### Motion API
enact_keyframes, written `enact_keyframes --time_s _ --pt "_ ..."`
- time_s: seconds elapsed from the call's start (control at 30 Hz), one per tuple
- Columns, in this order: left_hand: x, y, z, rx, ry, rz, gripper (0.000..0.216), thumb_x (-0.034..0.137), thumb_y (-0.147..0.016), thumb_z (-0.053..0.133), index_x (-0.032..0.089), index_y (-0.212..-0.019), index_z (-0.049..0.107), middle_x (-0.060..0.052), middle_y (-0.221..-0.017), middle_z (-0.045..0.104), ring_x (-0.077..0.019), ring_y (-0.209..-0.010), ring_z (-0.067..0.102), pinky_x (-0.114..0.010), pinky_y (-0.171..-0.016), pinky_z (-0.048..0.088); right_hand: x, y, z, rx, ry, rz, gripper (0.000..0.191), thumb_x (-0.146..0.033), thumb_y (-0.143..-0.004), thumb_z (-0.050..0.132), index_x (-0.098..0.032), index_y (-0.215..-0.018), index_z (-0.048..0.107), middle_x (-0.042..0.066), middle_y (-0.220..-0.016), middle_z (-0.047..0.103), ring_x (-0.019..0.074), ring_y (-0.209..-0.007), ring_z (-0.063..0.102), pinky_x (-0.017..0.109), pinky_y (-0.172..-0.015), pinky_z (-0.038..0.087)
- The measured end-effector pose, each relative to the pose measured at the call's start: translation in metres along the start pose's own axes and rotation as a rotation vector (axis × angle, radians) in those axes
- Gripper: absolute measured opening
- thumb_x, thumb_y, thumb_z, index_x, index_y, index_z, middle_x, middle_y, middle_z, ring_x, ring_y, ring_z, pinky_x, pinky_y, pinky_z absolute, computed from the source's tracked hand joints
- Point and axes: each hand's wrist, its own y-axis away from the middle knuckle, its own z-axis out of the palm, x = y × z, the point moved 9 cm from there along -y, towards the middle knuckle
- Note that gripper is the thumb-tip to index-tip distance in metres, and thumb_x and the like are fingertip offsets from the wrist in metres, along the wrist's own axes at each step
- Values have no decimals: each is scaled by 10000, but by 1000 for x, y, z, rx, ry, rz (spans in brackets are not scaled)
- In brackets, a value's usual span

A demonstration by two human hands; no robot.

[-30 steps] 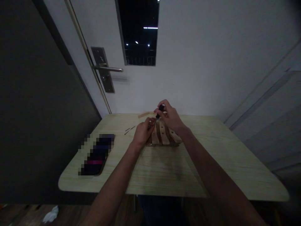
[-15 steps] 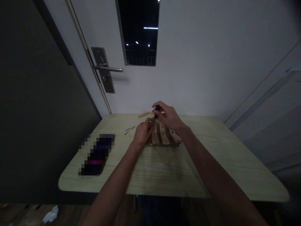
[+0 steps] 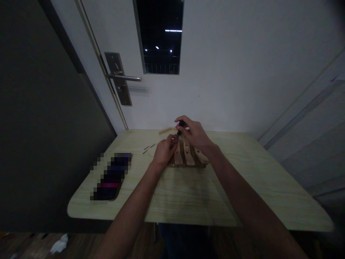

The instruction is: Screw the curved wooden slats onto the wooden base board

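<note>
Wooden slats [image 3: 189, 158] are laid out, screws [image 3: 146, 148] seemingly unused; black-handled tool [image 3: 181, 123] is pinched in right grip [image 3: 196, 134], left grip [image 3: 163, 150] unclear.

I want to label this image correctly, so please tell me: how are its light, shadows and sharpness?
Head view: dim overall, bright lights in the window; head view: soft shadow below the door handle; head view: fine detail between the left hand and right hand too soft to read, the phone-like object pixelated.
</note>
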Motion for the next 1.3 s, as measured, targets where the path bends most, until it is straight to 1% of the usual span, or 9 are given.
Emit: enact_keyframes --time_s 0.17,0.33,0.63,0.83,1.0,1.17,1.3 --pt "1 0 -1 2 -9 12 229 157 -846 565 213 -1064 524 -47 -962 742 -215 -899 708 -332 -818 534 0 2 -2 12 -27 -18 190 -284 -902 504 -209 -1066 564 32 -899 639 145 -769 587 262 -660 451" --pt "0 0 0 -6 -15 -1 240 165 -845 567 205 -1077 524 -56 -963 741 -222 -891 708 -322 -790 533 5 1 3 5 -50 6 185 -303 -905 495 -213 -1053 558 26 -872 625 142 -761 576 258 -651 451" --pt "-1 0 0 0 -21 9 224 179 -855 563 204 -1074 524 -62 -972 739 -221 -884 709 -327 -782 538 3 1 0 28 -13 -26 166 -268 -902 498 -205 -1042 562 30 -876 632 146 -763 581 265 -671 448" --pt "0 -1 1 -7 -25 17 221 161 -850 564 205 -1062 520 -60 -970 739 -213 -882 710 -323 -782 546 3 0 1 9 3 10 169 -262 -895 498 -213 -1045 561 36 -894 643 151 -764 586 264 -658 449" --pt "0 0 1 -2 -22 27 214 159 -848 564 209 -1052 524 -51 -954 740 -201 -855 712 -315 -768 550 -1 -1 2 -5 22 -8 175 -248 -897 494 -207 -1051 564 37 -885 649 150 -763 590 269 -680 453" --pt "1 0 0 3 -50 30 231 164 -843 569 204 -1067 529 -60 -957 740 -214 -880 708 -330 -791 543 -2 -1 6 -31 15 -9 190 -279 -907 483 -211 -1066 561 37 -874 650 157 -775 598 276 -690 465" --pt "1 0 0 1 -71 16 235 167 -843 570 202 -1072 530 -58 -950 741 -215 -888 707 -326 -804 539 -2 -2 7 -37 16 -24 242 -292 -913 473 -203 -1118 563 52 -916 664 161 -800 609 292 -725 483"
